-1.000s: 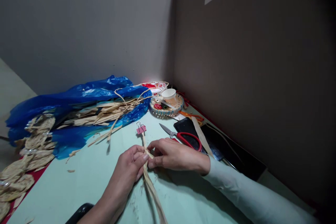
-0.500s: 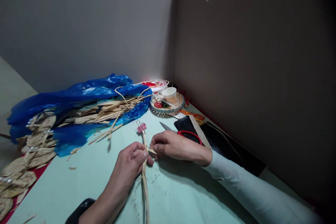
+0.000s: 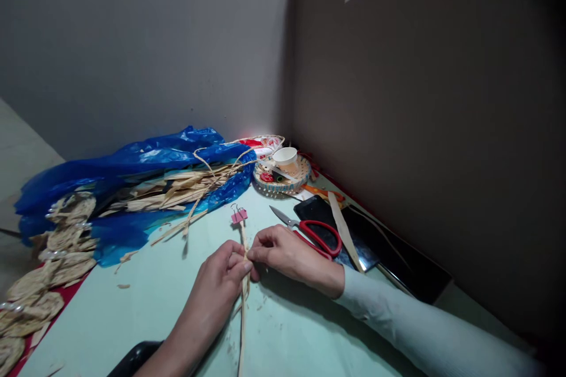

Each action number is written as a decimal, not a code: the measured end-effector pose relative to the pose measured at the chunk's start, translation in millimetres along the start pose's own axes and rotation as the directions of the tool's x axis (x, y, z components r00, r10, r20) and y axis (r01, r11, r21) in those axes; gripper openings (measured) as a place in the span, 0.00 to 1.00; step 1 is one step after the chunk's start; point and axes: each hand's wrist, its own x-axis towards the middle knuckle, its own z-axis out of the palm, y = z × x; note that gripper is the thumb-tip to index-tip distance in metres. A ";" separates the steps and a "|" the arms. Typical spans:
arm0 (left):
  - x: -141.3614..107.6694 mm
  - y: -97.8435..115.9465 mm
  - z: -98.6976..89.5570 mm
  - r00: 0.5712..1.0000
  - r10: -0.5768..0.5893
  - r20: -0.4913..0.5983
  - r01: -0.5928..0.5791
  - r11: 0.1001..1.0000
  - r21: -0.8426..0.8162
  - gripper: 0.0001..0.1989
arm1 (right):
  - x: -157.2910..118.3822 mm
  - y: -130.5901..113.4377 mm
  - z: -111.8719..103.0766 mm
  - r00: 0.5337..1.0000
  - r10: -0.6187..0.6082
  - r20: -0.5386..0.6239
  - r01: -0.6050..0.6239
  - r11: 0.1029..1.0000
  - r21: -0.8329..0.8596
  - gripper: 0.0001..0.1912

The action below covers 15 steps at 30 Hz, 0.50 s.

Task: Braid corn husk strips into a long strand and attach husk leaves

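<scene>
Pale dried plant-fibre strands (image 3: 243, 330) run up the table toward a pink binder clip (image 3: 239, 216), which grips their far end. My left hand (image 3: 219, 280) pinches the strands from the left, a short way below the clip. From the other side, my right hand (image 3: 285, 254) has thumb and forefinger pressed together on the strands at the same spot. My fingertips hide exactly how the fibres cross there. Red-handled scissors (image 3: 302, 225) lie just beyond my right hand, their blades slightly parted.
A blue plastic bag (image 3: 128, 156) holding loose dried strips (image 3: 177, 188) lies at the back left. Coiled fibre pieces (image 3: 38, 277) sit along the left edge. A woven tray (image 3: 283, 188) carries a paper cup (image 3: 285, 157). Dark flat devices (image 3: 398, 253) and a pale strip (image 3: 342, 227) lie right.
My right hand has moved slightly left, bringing its fingertips in against the strands. The loose fibre end sticking out to the right no longer shows. More of the scissors is visible.
</scene>
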 end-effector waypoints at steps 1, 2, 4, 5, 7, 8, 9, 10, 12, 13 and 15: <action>0.0 -1.5 0.1 1.000 0.005 -0.004 -0.005 1.000 0.005 0.07 | -0.2 -0.6 1.5 1.000 0.007 -0.004 -0.007 1.000 0.016 0.11; 0.1 -3.0 -0.1 1.000 0.008 -0.005 -0.008 1.000 0.009 0.08 | -0.4 -1.6 2.7 1.000 0.011 -0.007 -0.011 1.000 0.029 0.12; 0.9 -5.2 -2.0 1.000 0.008 0.014 -0.009 1.000 0.024 0.08 | -0.7 -3.6 4.2 1.000 0.019 -0.018 -0.019 0.999 0.050 0.11; 1.7 -5.6 -3.9 0.999 0.001 0.037 -0.002 0.999 0.036 0.08 | -0.8 -4.4 4.4 0.999 0.023 -0.026 -0.022 0.998 0.058 0.10; 3.9 -4.6 -9.3 0.995 -0.030 0.090 0.024 0.998 0.061 0.09 | -0.8 -4.8 4.0 0.998 0.034 -0.048 -0.031 0.997 0.070 0.08; 5.0 -3.1 -12.6 0.992 -0.046 0.113 0.039 0.997 0.071 0.09 | -0.8 -4.3 3.5 0.998 0.040 -0.058 -0.036 0.997 0.075 0.07; 5.9 -0.7 -15.9 0.990 -0.061 0.131 0.051 0.996 0.077 0.10 | -0.6 -3.5 2.9 0.997 0.046 -0.065 -0.041 0.996 0.080 0.06; 6.5 2.3 -19.2 0.986 -0.076 0.146 0.064 0.994 0.083 0.11 | -0.4 -2.4 2.3 0.996 0.049 -0.068 -0.043 0.995 0.086 0.05; 6.5 9.5 -24.6 0.981 -0.104 0.163 0.088 0.991 0.106 0.13 | 0.4 -0.1 1.5 0.997 0.051 -0.059 -0.045 0.993 0.105 0.04; 6.0 13.1 -26.6 0.979 -0.117 0.166 0.097 0.988 0.120 0.13 | 1.0 0.9 1.3 0.997 0.049 -0.052 -0.043 0.992 0.117 0.04; 4.5 18.3 -29.3 0.978 -0.136 0.156 0.115 0.984 0.137 0.14 | 2.3 2.1 1.1 0.998 0.043 -0.037 -0.038 0.989 0.143 0.03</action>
